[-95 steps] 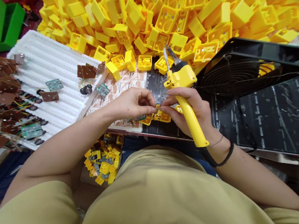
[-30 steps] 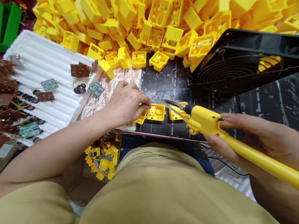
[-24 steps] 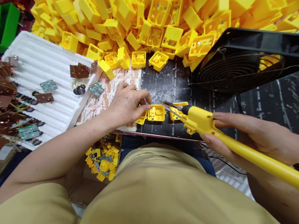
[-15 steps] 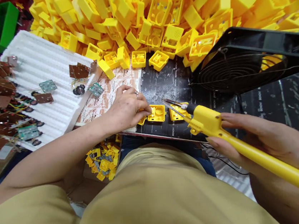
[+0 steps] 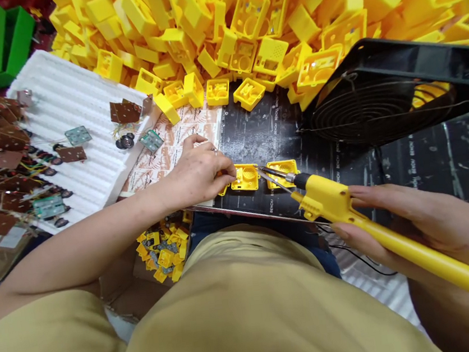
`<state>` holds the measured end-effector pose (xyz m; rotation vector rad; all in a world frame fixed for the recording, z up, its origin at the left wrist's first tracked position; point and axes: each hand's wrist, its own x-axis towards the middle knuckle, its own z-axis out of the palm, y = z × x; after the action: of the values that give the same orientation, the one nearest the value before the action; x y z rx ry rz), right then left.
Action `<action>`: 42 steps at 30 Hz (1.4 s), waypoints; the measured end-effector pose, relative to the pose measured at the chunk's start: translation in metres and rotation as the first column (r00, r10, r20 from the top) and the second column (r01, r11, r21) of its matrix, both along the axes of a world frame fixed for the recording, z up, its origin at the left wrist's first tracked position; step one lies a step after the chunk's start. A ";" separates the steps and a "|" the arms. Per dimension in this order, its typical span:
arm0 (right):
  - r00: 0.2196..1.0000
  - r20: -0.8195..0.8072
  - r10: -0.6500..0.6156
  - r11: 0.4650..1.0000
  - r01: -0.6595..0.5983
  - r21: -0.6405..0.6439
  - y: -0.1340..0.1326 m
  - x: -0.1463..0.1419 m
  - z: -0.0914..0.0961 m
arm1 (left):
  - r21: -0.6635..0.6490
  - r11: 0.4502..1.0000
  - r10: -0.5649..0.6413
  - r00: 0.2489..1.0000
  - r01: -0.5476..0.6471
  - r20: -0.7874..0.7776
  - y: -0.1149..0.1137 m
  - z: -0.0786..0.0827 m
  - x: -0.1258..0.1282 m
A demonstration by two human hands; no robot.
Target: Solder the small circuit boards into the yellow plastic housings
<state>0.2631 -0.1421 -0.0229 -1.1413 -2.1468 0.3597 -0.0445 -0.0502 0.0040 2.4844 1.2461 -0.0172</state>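
My left hand point(image 5: 204, 171) bends over the bench with its thumb and fingers pinched together. Its fingertips are at the left edge of an open yellow plastic casing point(image 5: 245, 178), and they partly cover another yellow casing point(image 5: 224, 189). What they pinch is hidden. In my right hand point(image 5: 430, 227) is a yellow soldering gun point(image 5: 327, 193), its handle running to the lower right. The dark metal tip and a thin feed tube point left, ending near the right edge of the middle casing. Under the tip lies a third casing point(image 5: 282, 170).
A big heap of yellow casings point(image 5: 184, 29) fills the back. A black fan point(image 5: 357, 100) stands on the right. Brown circuit boards with wires point(image 5: 2, 160) cover the left of a white foam sheet point(image 5: 81, 97). Below the bench edge, a carton holds yellow parts point(image 5: 165, 257).
The soldering gun's tip has come down slightly towards the casings, and my right hand has shifted a little lower and to the right. My left hand stays almost in place.
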 end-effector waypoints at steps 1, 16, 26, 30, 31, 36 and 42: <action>0.999 -0.005 0.035 0.999 -0.035 0.009 0.001 -0.002 0.003 | 0.010 1.000 -0.016 1.000 0.016 -0.015 0.000 0.000 0.001; 0.965 0.056 0.257 0.960 -0.261 0.104 0.018 -0.034 0.042 | -0.146 0.988 -0.072 0.974 0.041 -0.214 0.014 0.018 0.022; 0.922 0.131 0.364 0.906 -0.383 0.178 0.026 -0.020 0.045 | -0.096 0.993 -0.090 0.973 0.070 -0.213 0.014 0.016 0.025; 0.951 0.095 0.294 0.944 -0.305 0.125 0.016 -0.012 0.045 | -0.067 0.993 -0.110 0.976 0.099 -0.189 0.014 0.014 0.023; 0.952 0.092 0.290 0.945 -0.301 0.129 0.015 -0.012 0.045 | -0.058 0.993 -0.113 0.976 0.104 -0.188 0.014 0.013 0.023; 0.981 0.022 0.191 0.979 -0.192 0.069 0.014 -0.016 0.036 | -0.067 0.993 -0.108 0.970 0.095 -0.217 0.014 0.013 0.027; 0.980 -0.108 -0.169 0.968 0.186 0.170 -0.003 -0.008 0.012 | -0.062 0.996 -0.061 0.998 0.060 -0.010 0.019 0.027 0.002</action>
<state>0.2551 -0.1453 -0.0108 -1.1784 -1.9353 0.1322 -0.0424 -0.0310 0.0313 2.4715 1.1571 -0.0840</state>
